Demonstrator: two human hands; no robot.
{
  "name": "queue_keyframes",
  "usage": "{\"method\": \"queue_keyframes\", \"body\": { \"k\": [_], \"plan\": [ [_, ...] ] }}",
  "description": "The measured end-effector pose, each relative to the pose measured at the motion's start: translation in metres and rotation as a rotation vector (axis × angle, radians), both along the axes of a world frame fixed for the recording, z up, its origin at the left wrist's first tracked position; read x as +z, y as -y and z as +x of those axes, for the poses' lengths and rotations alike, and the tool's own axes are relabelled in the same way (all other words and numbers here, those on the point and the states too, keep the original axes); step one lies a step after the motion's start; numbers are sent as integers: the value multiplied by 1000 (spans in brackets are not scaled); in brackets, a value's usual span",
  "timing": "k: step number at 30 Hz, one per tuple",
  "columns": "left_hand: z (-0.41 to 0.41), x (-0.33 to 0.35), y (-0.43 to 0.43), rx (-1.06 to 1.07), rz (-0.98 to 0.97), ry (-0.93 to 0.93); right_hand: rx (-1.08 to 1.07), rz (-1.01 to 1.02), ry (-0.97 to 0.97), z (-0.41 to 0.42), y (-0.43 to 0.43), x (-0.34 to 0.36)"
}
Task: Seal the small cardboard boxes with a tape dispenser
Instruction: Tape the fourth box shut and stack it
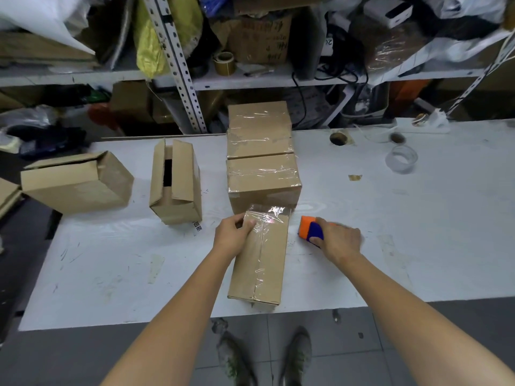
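On the white table point(418, 232), the left hand point(232, 235) grips the far left corner of the taped cardboard box point(263, 263) at the near edge, while the right hand point(338, 240) holds the orange and blue tape dispenser point(309, 231) just beside the box on its right.

Cool, even light from above makes the white table point(418, 232) bright, with only faint, soft shadows beside the box point(262, 263) at its near edge. Glare flares on the tape point(271, 214) on that box. The right hand point(338, 240) is motion-blurred. Shelves point(250, 79) behind the table are dimmer, soft and bowed by the wide lens.
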State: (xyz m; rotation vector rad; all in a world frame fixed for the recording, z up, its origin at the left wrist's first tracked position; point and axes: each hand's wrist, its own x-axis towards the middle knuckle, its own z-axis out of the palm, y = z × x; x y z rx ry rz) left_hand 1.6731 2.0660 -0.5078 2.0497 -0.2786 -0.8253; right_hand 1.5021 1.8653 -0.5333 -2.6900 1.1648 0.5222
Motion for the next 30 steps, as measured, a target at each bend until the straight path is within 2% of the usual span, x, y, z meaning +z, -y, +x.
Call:
{"method": "queue_keyframes", "body": {
  "k": [4, 7, 9, 11, 13, 15, 16, 18, 20, 26, 30],
  "plan": [
    [-2, 1, -6, 32, -31, -16, 39, 182, -4, -9, -11, -12],
    [-3, 5, -13, 45, -55, -9, -32, 369, 156, -18, -15, -15],
    [-5, 10, -19, 60, -68, -12, 14, 418, 151, -20, -17, -6],
    [-6, 12, -23, 79, -77, -23, 48, 374, 66, -18, -17, 2],
    [-8, 22, -30, 90, -101, -29, -15, 197, 70, -12, -19, 27],
    [-8, 31, -30, 94, -112, -27, -58, 123, 231, -2, -24, 53],
    [-9, 39, -30, 98, -131, -24, -66, 186, 345, 5, -30, 69],
    [-9, 56, -27, 97, -179, -12, -71, 458, 536, 20, -50, 104],
    [-9, 74, -22, 74, -233, 28, -39, 661, 622, 38, -69, 129],
    [1, 119, -26, 81, -384, 57, -116, 753, 772, 74, -71, 151],
    [12, 148, -25, 46, -398, 93, -63, 789, 885, 83, -70, 171]
  ]
}}
